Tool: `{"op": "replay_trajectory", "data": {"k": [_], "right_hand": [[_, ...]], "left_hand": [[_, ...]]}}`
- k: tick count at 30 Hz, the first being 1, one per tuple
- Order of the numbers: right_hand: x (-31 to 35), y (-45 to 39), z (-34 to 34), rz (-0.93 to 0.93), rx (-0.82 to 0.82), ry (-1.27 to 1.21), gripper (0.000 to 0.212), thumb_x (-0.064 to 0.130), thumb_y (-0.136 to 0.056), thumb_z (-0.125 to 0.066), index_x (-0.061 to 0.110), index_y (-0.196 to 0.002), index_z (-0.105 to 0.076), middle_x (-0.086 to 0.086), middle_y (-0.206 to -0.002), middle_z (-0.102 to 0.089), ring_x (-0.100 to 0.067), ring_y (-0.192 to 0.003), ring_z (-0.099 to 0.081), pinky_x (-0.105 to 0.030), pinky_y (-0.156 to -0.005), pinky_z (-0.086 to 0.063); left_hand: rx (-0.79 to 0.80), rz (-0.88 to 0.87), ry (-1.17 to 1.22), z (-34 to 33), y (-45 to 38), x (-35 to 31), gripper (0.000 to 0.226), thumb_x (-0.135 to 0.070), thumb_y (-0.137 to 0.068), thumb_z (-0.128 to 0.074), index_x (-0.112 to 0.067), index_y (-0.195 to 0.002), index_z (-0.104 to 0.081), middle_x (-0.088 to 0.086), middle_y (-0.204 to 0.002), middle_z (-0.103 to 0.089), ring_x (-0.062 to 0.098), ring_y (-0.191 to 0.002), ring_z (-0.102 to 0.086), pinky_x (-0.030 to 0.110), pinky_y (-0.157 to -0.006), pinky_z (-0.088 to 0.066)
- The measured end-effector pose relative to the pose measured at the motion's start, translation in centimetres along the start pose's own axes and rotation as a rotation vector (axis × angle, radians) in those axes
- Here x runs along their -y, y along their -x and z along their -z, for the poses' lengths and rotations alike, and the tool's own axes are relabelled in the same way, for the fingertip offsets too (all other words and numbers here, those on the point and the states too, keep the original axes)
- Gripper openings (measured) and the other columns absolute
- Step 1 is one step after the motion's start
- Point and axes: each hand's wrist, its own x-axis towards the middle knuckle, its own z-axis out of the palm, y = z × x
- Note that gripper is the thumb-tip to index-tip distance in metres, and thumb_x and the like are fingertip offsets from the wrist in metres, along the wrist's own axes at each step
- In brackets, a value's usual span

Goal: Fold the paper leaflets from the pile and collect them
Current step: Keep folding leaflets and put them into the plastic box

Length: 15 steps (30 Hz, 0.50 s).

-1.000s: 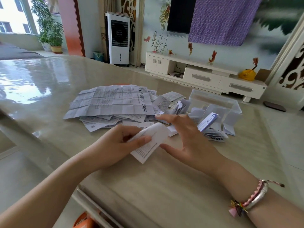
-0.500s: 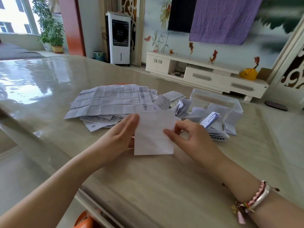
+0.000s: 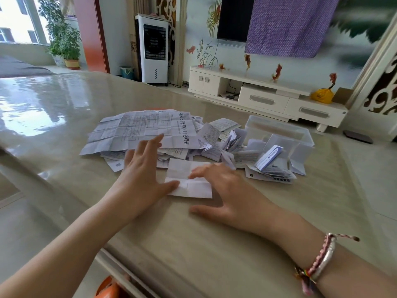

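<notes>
A: Where is the leaflet [image 3: 189, 179] at this moment?

B: It lies flat on the desk [image 3: 193, 244], just in front of the pile [image 3: 146, 134] of unfolded sheets. Its near edge looks already turned over into a narrow band.

A: And the hands?

B: Both are open. The left hand [image 3: 141, 179] has spread fingers, and its thumb touches the left end of the band. The right hand [image 3: 223, 190] is also flat, with straight fingers pressing on the paper from the right side. Neither hand pinches anything.

A: How will this paper behave, do you think?

B: I judge it very light and thin. It has old creases, so it probably wants to spring open again. The desk is glossy, so the sheet may slide when it is pushed from one side only.

A: Then where is it best to take it?

B: I would hold one end down with flat fingers and run the other hand along the fold. For lifting, a pinch at a corner or at the folded edge seems enough. The clear box [image 3: 279, 132] with folded leaflets stands near, on the right.
</notes>
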Motion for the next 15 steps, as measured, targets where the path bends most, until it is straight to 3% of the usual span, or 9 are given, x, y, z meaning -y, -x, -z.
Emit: {"op": "replay_trajectory", "data": {"k": [4, 6, 8, 10, 12, 15], "right_hand": [[0.1, 0.1, 0.1, -0.039, 0.020, -0.023, 0.048, 0.045, -0.088, -0.064, 0.020, -0.128, -0.054, 0.008, -0.125, -0.059, -0.005, -0.114, -0.050, -0.018, -0.096, -0.036], [0.2, 0.0, 0.2, -0.040, -0.004, 0.011, 0.037, 0.037, -0.090, -0.062, 0.020, -0.123, -0.058, 0.005, -0.116, -0.064, -0.008, -0.107, -0.054, -0.018, -0.090, -0.038], [0.2, -0.1, 0.2, -0.060, -0.032, 0.006, 0.027, 0.032, -0.091, -0.059, 0.022, -0.116, -0.062, 0.005, -0.107, -0.067, -0.011, -0.101, -0.058, -0.024, -0.089, -0.042], [0.2, 0.0, 0.4, -0.120, -0.063, -0.064, 0.016, 0.030, -0.093, -0.059, 0.024, -0.105, -0.067, 0.007, -0.097, -0.070, -0.010, -0.093, -0.062, -0.028, -0.085, -0.045], [0.0, 0.1, 0.7, -0.179, -0.105, -0.172, 0.009, 0.025, -0.092, -0.062, 0.023, -0.095, -0.070, 0.010, -0.089, -0.070, -0.004, -0.088, -0.063, -0.022, -0.082, -0.046], [-0.2, 0.3, 1.2, -0.255, -0.170, -0.360, 0.008, 0.016, -0.091, -0.064, 0.017, -0.085, -0.070, 0.007, -0.081, -0.070, -0.002, -0.081, -0.064, -0.015, -0.079, -0.046]], "left_hand": [[0.041, -0.170, 0.132, 1.1, 0.1, -0.3, 0.039, -0.020, -0.080, -0.074, -0.032, -0.114, -0.059, -0.016, -0.109, -0.062, 0.000, -0.098, -0.057, 0.016, -0.085, -0.043], [0.149, -0.165, 0.199, 1.3, 0.4, -0.7, 0.023, -0.030, -0.081, -0.074, -0.032, -0.103, -0.066, -0.018, -0.094, -0.070, -0.005, -0.092, -0.061, 0.013, -0.082, -0.044], [0.225, -0.142, 0.227, 1.2, 0.7, -0.9, 0.038, -0.055, -0.070, -0.074, -0.034, -0.101, -0.067, -0.026, -0.094, -0.067, -0.008, -0.093, -0.060, 0.010, -0.082, -0.042], [0.239, -0.168, 0.168, 0.9, 0.6, -0.8, 0.050, -0.064, -0.060, -0.071, -0.037, -0.102, -0.065, -0.031, -0.098, -0.063, -0.008, -0.095, -0.058, 0.005, -0.078, -0.038], [0.220, -0.168, 0.131, 0.7, 0.6, -0.6, 0.041, -0.046, -0.067, -0.081, -0.036, -0.104, -0.066, -0.027, -0.094, -0.065, -0.007, -0.096, -0.056, 0.002, -0.077, -0.036], [0.149, -0.158, 0.161, 0.6, 0.5, -0.6, 0.024, -0.022, -0.078, -0.076, -0.033, -0.097, -0.069, -0.019, -0.087, -0.069, -0.005, -0.088, -0.059, 0.006, -0.074, -0.039]]}}
